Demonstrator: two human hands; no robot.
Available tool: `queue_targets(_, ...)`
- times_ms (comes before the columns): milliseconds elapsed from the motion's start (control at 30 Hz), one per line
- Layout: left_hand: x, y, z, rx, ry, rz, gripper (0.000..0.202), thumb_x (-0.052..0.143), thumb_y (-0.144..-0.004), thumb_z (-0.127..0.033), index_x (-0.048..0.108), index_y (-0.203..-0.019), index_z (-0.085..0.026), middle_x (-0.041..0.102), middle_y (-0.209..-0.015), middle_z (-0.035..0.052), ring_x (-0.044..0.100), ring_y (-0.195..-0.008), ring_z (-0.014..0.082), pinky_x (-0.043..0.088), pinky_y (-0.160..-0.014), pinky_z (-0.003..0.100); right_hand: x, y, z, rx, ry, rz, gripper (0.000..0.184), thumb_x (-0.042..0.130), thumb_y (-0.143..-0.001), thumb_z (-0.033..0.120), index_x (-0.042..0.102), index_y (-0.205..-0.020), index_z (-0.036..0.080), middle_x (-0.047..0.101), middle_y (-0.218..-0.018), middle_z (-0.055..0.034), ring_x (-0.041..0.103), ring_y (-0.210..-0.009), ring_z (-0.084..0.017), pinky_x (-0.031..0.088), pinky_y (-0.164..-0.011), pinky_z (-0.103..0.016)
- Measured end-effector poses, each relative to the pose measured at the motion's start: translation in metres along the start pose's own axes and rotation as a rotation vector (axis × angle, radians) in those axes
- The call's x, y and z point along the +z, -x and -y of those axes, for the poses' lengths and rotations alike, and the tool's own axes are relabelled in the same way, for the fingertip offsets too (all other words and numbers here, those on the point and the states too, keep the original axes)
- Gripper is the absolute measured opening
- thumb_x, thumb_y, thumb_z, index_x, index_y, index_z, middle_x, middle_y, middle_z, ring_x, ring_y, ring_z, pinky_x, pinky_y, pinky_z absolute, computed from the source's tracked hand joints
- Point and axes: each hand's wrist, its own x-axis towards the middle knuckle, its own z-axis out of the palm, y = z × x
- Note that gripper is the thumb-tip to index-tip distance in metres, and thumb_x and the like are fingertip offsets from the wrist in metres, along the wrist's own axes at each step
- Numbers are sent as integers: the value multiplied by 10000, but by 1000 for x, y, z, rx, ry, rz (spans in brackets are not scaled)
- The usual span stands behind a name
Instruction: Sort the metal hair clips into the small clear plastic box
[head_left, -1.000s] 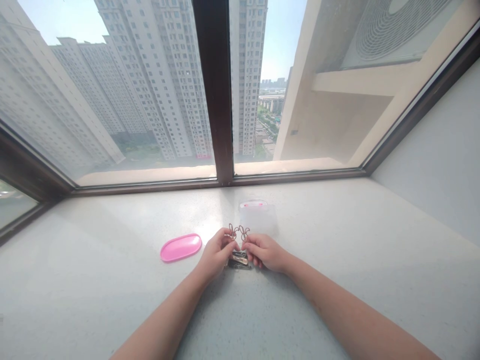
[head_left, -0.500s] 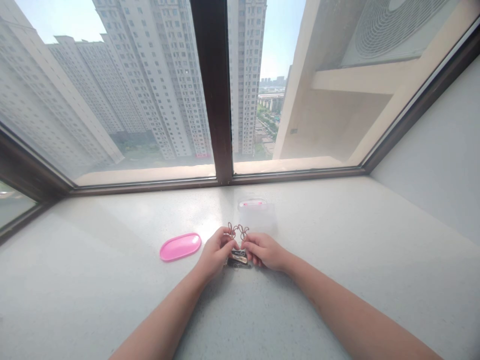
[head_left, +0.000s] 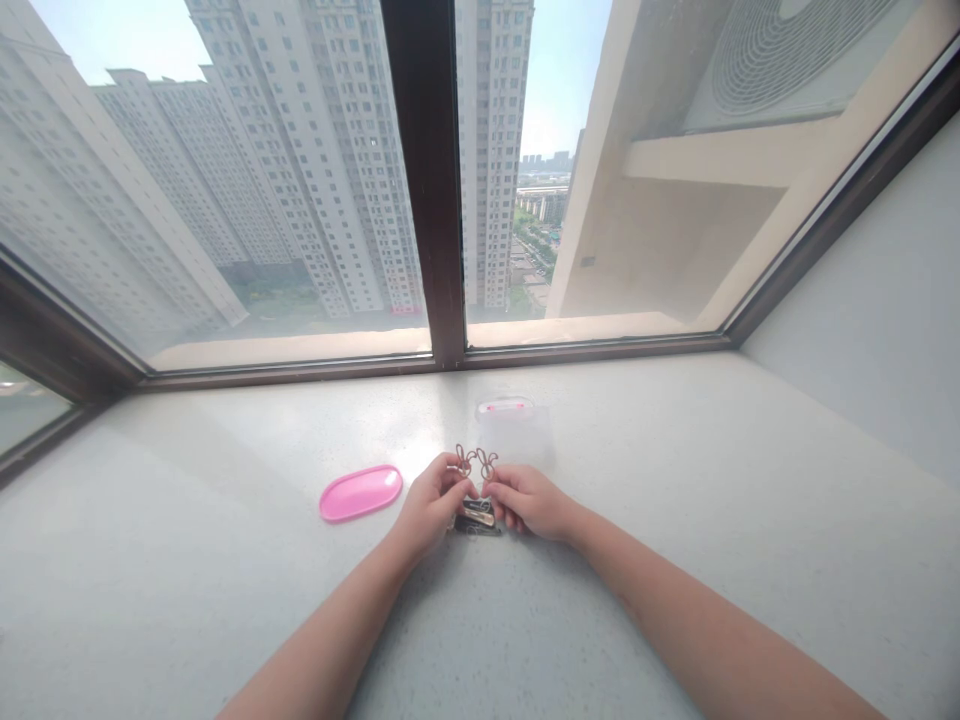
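Note:
My left hand (head_left: 431, 505) and my right hand (head_left: 529, 500) meet over the white windowsill, fingers pinched together. Each pinches one rabbit-shaped wire handle of a binder clip (head_left: 474, 463); the two rose-gold handles stick up between my fingertips. Under my hands a few more small metal clips (head_left: 478, 520) lie on the sill. A clear plastic box (head_left: 516, 432) with a pink catch stands just beyond my fingers. Its pink oval lid (head_left: 361, 493) lies flat to the left of my left hand.
The white speckled windowsill (head_left: 187, 560) runs wide to both sides. A dark window frame (head_left: 427, 180) and glass close it off at the back. A white wall (head_left: 885, 300) rises at the right.
Both hands and the clip have shifted slightly up and left in view since one second ago; the grip is unchanged.

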Motion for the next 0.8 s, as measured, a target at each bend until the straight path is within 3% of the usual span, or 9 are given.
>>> queue_targets(500,0,-1,1,10,-24,7,209,552,-869,-298,469,-1025,-186,646,-759,12,568,-656,130,448,-603,236,1,0,0,-3,6,-9,206,515,-870,359,538,-816,162,543,-590,28,466,-412,-69,354,-363,-158)
queue_targets(633,3,3,-1,56,-173,-12,244,528,-885,-310,481,-1092,-189,639,-764,12,586,-687,146,448,-633,247,2,0,-4,-50,-7,-29,260,481,-889,416,539,-872,163,542,-597,29,456,-410,-75,351,-366,-170)
queue_targets(800,9,9,-9,159,-394,45,300,490,-907,-319,537,-1176,-195,635,-765,21,575,-677,157,426,-655,257,5,6,-2,-151,68,-21,275,420,-935,403,511,-820,172,529,-619,22,468,-445,-87,366,-409,-194)
